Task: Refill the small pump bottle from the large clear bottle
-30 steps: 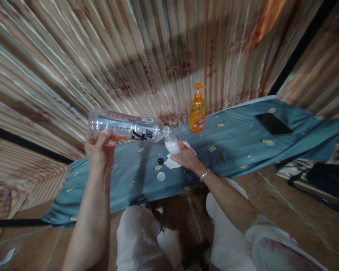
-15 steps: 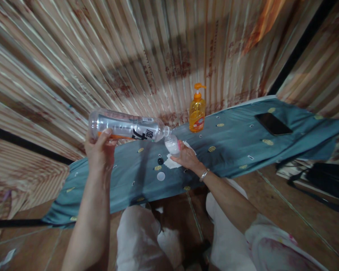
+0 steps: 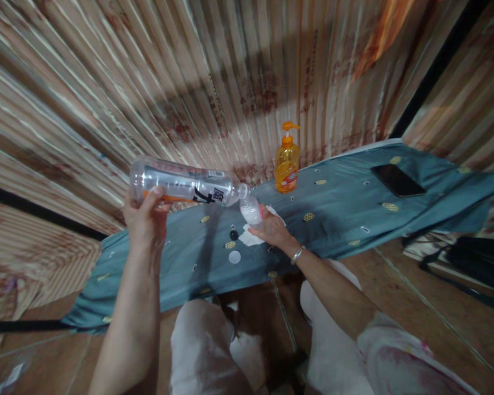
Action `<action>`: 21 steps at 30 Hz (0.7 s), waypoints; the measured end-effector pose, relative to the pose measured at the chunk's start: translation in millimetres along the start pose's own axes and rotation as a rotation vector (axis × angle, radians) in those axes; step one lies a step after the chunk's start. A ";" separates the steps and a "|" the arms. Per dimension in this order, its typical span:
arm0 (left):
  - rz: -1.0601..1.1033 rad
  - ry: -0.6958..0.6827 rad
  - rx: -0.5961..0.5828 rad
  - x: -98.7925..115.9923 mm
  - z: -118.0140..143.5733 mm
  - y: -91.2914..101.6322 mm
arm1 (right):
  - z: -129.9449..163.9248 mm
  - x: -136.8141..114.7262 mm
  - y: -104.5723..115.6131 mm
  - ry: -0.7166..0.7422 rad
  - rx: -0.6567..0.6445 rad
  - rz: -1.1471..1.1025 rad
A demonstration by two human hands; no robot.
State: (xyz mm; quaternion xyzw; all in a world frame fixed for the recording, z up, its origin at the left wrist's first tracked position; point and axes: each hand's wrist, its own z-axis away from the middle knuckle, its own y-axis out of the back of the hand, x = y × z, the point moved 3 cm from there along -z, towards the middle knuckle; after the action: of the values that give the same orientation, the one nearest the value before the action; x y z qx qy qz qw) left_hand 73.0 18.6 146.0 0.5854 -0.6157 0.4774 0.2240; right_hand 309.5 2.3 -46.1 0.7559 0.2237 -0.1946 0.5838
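Note:
My left hand point(image 3: 145, 220) grips the base end of a clear plastic bottle point(image 3: 185, 187) with a black-lettered label, tipped almost level, its open neck pointing right. The neck meets the mouth of a small clear bottle point(image 3: 251, 209) with white contents, which my right hand point(image 3: 274, 229) holds just above a white tissue point(image 3: 247, 238) on the blue-green cloth point(image 3: 337, 214). A bracelet sits on my right wrist. Two loose caps lie on the cloth below the bottles: a black cap point(image 3: 233, 235) and a white cap point(image 3: 234, 257).
An orange pump dispenser bottle point(image 3: 287, 160) stands at the back of the cloth by the striped wall. A dark phone point(image 3: 398, 180) lies flat at the right end. A black bag point(image 3: 473, 267) rests on the floor at right. My knees are below the cloth's front edge.

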 end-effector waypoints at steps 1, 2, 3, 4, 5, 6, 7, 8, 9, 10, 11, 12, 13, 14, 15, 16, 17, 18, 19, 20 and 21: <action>-0.003 -0.001 -0.001 -0.1 -0.3 0.1 | 0.0 -0.2 0.3 -0.001 -0.001 -0.001; -0.005 -0.001 -0.004 -0.1 -0.4 0.0 | 0.1 -0.5 0.7 -0.003 -0.003 -0.001; -0.005 -0.001 -0.006 0.0 -0.3 -0.2 | 0.2 -0.8 1.3 -0.006 -0.005 -0.002; -0.005 -0.002 -0.010 0.2 -0.1 -0.6 | 0.3 -1.1 1.8 -0.010 -0.009 -0.003; -0.006 -0.002 -0.016 0.4 0.1 -1.1 | 0.4 -1.5 2.4 -0.013 -0.014 -0.003; -0.006 -0.004 -0.020 0.7 0.4 -1.6 | 0.5 -1.9 2.9 -0.016 -0.019 -0.003; -0.005 -0.007 -0.023 0.9 0.6 -2.0 | 0.6 -2.3 3.4 -0.018 -0.023 -0.001; -0.003 -0.007 -0.026 1.0 0.9 -2.3 | 0.7 -2.6 3.9 -0.019 -0.024 0.002; -0.001 -0.007 -0.028 0.9 1.0 -2.5 | 0.8 -2.9 4.2 -0.019 -0.023 0.005; 0.002 -0.006 -0.027 0.8 1.1 -2.4 | 0.8 -3.1 4.4 -0.019 -0.021 0.008; 0.005 -0.005 -0.024 0.4 1.1 -2.2 | 0.9 -3.1 4.5 -0.017 -0.019 0.010; 0.007 -0.006 -0.018 0.2 1.0 -1.9 | 0.8 -3.1 4.3 -0.015 -0.018 0.010; 0.006 -0.006 -0.011 -0.2 0.9 -1.5 | 0.8 -2.9 3.8 -0.014 -0.018 0.010; 0.007 -0.007 -0.010 -0.4 0.8 -1.4 | 0.7 -2.6 3.3 -0.014 -0.017 0.011; 0.009 -0.004 -0.012 -0.7 0.6 -1.5 | 0.6 -2.3 2.7 -0.014 -0.016 0.014; 0.015 -0.010 -0.008 -0.6 0.5 -1.4 | 0.5 -1.9 2.1 -0.015 -0.013 0.018; 0.015 -0.008 -0.005 -0.6 0.4 -1.4 | 0.4 -1.6 1.6 -0.016 -0.011 0.023; 0.015 -0.011 0.006 -0.3 0.3 -1.2 | 0.4 -1.4 1.3 -0.016 -0.008 0.029; 0.014 -0.007 0.007 -0.2 0.2 -1.2 | 0.4 -1.3 1.1 -0.015 -0.006 0.033; 0.012 -0.001 0.001 -0.1 0.1 -1.4 | 0.4 -1.5 1.2 -0.014 -0.006 0.036; 0.010 0.000 0.002 0.1 0.0 -1.2 | 0.5 -1.7 1.6 -0.014 -0.007 0.037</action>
State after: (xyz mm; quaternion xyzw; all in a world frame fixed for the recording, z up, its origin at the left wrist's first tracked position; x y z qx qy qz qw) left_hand 74.2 18.7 146.6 0.5827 -0.6180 0.4792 0.2211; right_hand 309.0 1.3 -44.0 0.7564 0.2063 -0.1881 0.5915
